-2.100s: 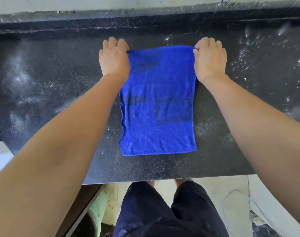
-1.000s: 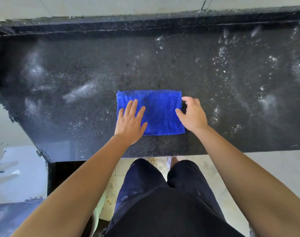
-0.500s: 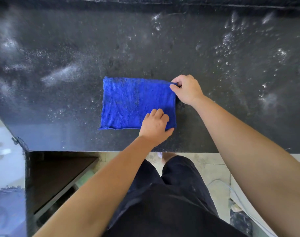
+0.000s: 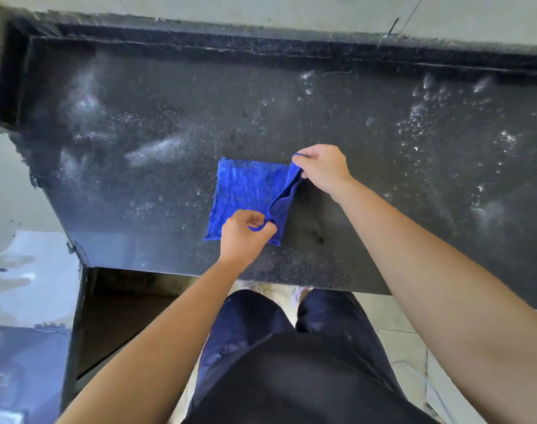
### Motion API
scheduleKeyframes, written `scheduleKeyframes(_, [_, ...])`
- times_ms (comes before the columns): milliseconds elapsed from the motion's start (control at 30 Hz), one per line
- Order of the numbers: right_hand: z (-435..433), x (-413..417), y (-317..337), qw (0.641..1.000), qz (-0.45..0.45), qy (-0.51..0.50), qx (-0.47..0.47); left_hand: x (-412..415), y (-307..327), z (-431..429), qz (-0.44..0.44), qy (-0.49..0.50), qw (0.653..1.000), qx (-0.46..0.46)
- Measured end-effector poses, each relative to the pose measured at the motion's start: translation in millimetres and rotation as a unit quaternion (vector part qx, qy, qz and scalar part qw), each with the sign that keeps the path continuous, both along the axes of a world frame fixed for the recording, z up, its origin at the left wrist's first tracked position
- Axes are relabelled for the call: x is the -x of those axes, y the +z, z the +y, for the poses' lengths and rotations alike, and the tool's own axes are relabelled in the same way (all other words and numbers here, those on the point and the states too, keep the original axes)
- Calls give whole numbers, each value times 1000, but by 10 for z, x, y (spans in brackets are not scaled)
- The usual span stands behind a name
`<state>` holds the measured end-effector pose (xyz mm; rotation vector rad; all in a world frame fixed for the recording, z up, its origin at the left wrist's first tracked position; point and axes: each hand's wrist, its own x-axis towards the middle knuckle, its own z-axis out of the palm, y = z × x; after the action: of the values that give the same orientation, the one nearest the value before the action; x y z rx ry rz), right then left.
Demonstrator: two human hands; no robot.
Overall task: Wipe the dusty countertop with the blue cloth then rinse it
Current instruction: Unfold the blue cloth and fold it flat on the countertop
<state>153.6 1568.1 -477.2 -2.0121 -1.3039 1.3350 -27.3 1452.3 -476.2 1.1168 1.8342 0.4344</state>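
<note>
The blue cloth lies folded on the dark speckled countertop, close to the counter's near edge. The left hand is at the cloth's near right corner. Its fingers are curled and pinch the edge of the top layer, and a small loop of blue hem shows between thumb and fingers. The right hand is at the cloth's far right corner, where thumb and fingers pinch that corner and hold it raised off the stone. Between the 2 hands the cloth's right edge is lifted and peeled open, so a darker under-layer shows along that side, while the cloth's left part rests flat. To the cloth's left and beyond it lie white dust streaks. More white specks are scattered to the cloth's right, towards the back wall. Just beside the cloth's right edge the stone looks darker, with less dust on it. Nearer than the cloth, past the counter edge, are the person's dark shorts and pale floor tiles
</note>
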Motion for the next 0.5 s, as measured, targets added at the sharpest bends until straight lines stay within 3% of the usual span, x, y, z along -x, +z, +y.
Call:
scheduleKeyframes(167, [74, 827, 119, 997, 43, 57, -5, 597, 2, -110, 0, 96, 995, 31])
scheduleKeyframes(267, [89, 1138, 22, 991, 93, 77, 57, 878, -142, -130, 44, 109, 991, 57])
scheduleKeyframes(400, [-4, 1032, -115, 997, 22, 62, 31, 1123, -299, -83, 127, 44, 989, 59])
scheduleKeyframes(500, [-97, 772, -158, 993, -80, 85, 11, 1150, -336, 199, 166, -21, 986, -9])
